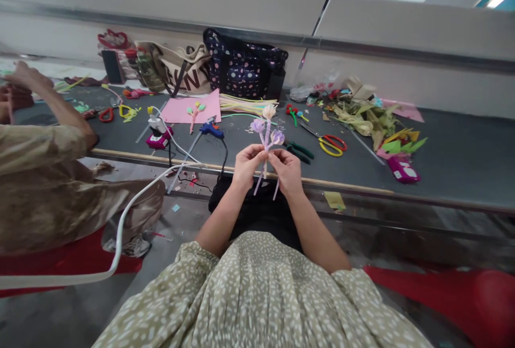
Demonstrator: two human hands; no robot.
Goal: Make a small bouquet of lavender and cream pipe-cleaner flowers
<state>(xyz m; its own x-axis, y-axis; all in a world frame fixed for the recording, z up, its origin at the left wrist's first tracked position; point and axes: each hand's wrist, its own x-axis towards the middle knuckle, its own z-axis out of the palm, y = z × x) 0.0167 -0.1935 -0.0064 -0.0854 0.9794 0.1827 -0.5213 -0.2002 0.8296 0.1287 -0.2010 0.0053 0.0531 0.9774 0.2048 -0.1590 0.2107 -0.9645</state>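
Note:
Between my two hands, just over the table's front edge, stands a small bunch of pipe-cleaner flowers (267, 129) with purple and cream heads on fuzzy lilac stems. My left hand (248, 164) pinches the stems from the left side. From the right, my right hand (286, 168) grips them too, thumb and fingertips closed. The stem ends hang down below my fingers. Close behind my right hand lie dark green-handled pliers (300, 150). Scissors (326, 141) with red and yellow handles rest farther right.
A blue glue gun (212, 129), pink sheet (173, 109) and magenta power block (159, 138) lie to the left. Bundled pipe cleaners (247, 104) sit before a polka-dot bag (245, 66). Husk-like leaves (370, 115) pile at right. A white cable (120, 224) crosses near a co-worker (52, 187).

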